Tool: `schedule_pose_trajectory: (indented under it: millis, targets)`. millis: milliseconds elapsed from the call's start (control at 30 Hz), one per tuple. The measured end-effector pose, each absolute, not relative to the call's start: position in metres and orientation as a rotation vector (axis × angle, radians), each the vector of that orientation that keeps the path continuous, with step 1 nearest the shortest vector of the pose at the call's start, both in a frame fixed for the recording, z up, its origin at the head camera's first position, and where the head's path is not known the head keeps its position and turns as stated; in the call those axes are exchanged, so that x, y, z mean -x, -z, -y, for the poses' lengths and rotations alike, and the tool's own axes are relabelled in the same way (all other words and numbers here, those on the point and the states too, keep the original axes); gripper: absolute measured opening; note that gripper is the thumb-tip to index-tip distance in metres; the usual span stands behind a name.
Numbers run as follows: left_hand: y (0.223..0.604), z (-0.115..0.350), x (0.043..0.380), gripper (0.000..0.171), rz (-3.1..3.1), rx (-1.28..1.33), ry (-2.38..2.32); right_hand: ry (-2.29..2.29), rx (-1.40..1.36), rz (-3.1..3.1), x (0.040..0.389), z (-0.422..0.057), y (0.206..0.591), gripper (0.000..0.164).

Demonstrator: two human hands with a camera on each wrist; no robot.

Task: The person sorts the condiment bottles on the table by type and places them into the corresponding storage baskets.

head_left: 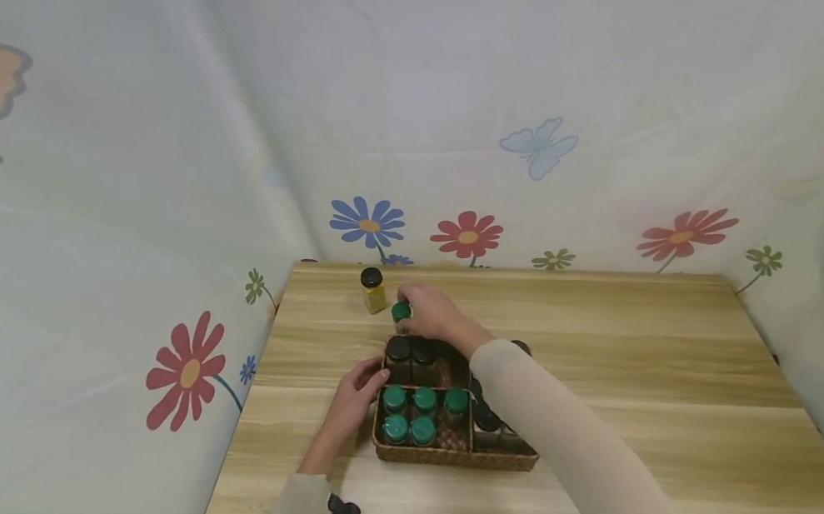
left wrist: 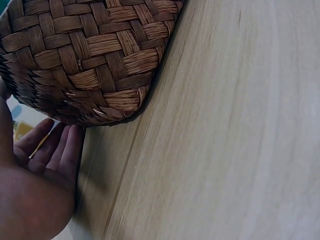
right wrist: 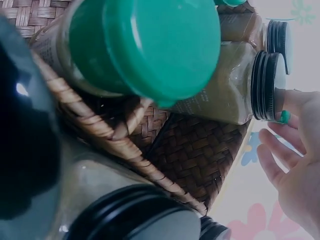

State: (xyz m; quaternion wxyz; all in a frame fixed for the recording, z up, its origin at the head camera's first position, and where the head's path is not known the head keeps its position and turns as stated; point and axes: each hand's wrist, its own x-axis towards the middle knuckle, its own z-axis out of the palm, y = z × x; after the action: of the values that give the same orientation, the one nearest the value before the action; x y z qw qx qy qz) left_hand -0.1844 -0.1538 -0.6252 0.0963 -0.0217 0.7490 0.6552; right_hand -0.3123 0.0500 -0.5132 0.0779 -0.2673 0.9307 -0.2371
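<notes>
A woven basket (head_left: pixel 440 456) with compartments stands on the table, holding several green-capped jars (head_left: pixel 424 400) and several black-capped jars (head_left: pixel 398 348). My left hand (head_left: pixel 357 393) rests against the basket's left side; in the left wrist view its fingers lie loosely extended by the woven wall (left wrist: pixel 100 55). Just beyond the basket's back edge, my right hand (head_left: pixel 433 313) pinches a small green-capped jar (head_left: pixel 401 312) by its cap. In the right wrist view only a bit of that green cap (right wrist: pixel 284 117) shows behind a black-capped jar (right wrist: pixel 267 85); its body is hidden.
A jar with yellow contents and a black cap (head_left: pixel 374 291) stands at the table's back left. A small black object (head_left: pixel 345 513) lies by the left sleeve. Patterned cloth (head_left: pixel 456 101) hangs behind the wooden table (head_left: pixel 640 350). The right forearm covers part of the basket.
</notes>
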Motion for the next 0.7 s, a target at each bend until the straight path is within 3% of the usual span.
schedule_pose_trajectory:
  millis: [367, 700]
  targets:
    - [0.623, 0.154, 0.184, 0.059, -2.211, 0.062, -1.932, 0.797, 0.791, -2.773, 0.311, -0.063, 0.516, 0.033]
    - [0.618, 0.152, 0.180, 0.057, -2.191, 0.085, -1.959, 0.940, 0.845, -2.750, 0.306, -0.085, 0.486, 0.038]
